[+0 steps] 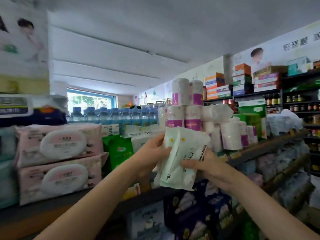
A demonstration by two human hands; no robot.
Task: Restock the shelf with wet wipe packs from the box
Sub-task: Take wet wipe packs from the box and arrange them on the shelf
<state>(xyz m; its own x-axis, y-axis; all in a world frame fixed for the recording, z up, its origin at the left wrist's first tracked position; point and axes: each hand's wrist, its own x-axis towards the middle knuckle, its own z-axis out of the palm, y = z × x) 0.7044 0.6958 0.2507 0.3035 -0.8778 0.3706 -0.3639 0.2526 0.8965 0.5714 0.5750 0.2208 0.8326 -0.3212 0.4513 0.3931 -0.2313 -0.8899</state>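
The white wet wipe pack held upright bore the words "Baby wipes" running down its right side and the number "10" near its lower left corner, the rest of its print being too small to read. A white pack lying flat on the shelf behind it carried lettering that looked like "Baby wipes", though blurred. The wall banner at upper right showed large Chinese characters too soft to read, and the print on the pink lidded packs was illegible.
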